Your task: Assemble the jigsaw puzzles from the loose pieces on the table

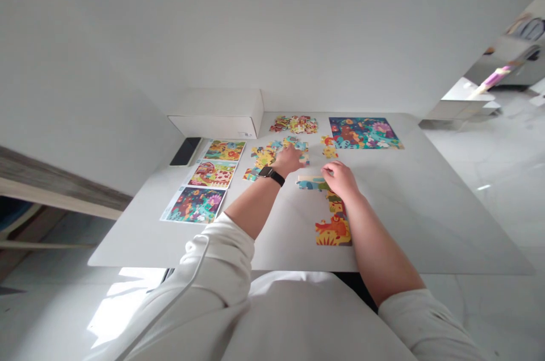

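Observation:
My left hand (pixel 289 160), with a black watch on its wrist, reaches into a loose pile of puzzle pieces (pixel 266 155) in the middle of the white table (pixel 426 213); its fingers curl down onto the pieces, and what they grip is hidden. My right hand (pixel 339 178) rests closed on the top of a partly joined puzzle (pixel 333 229), a strip running from a blue-green row down to an orange corner. A finished puzzle (pixel 364 133) lies at the far right.
Three picture cards (pixel 212 173) lie in a row on the left, next to a black phone (pixel 186 151). A white box (pixel 217 113) stands at the back against the wall. Another heap of pieces (pixel 296 124) lies beyond the pile.

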Tool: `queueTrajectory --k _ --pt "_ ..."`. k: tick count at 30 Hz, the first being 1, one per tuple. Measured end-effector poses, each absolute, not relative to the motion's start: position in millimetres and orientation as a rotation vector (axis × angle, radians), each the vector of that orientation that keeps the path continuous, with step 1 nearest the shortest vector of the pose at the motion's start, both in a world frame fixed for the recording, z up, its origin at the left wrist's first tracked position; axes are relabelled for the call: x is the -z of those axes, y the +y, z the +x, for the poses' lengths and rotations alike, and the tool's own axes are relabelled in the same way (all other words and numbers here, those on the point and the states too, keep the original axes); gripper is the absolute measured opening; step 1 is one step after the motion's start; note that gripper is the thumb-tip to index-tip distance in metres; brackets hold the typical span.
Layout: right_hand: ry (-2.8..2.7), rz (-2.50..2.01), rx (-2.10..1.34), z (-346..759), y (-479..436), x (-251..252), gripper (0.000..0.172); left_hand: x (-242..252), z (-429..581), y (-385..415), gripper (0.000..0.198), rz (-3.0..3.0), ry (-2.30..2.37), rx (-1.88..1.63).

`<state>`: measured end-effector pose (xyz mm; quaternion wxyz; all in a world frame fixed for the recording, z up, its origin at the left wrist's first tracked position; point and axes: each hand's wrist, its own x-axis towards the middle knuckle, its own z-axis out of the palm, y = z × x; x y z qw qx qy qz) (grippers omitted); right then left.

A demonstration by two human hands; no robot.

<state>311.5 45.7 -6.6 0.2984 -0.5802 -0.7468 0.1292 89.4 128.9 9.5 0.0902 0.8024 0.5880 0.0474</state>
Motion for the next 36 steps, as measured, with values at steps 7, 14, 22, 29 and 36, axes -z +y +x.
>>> queueTrajectory --k 7,14,22,29,36 --pt "-2.0 -1.537 -0.349 308.9 45.1 5.7 0.019 -17.0 91.7 133.7 0.057 2.362 1.749 -0.057" --pt "-1.987 -1.547 -0.355 308.3 43.4 4.0 0.018 -15.2 83.2 136.8 0.053 2.368 1.665 -0.23" --pt "-1.924 -1.513 -0.393 305.3 42.2 -0.2 0.014 -8.5 62.2 111.6 0.022 1.752 1.349 -0.973" --pt "-1.811 -1.435 -0.779 282.0 26.9 -6.0 0.02 -7.3 37.1 51.1 0.045 1.301 1.13 -1.157" --pt "-1.78 -1.359 -1.151 266.7 21.3 2.9 0.035 3.4 35.1 29.2 0.056 1.134 1.014 -1.255"
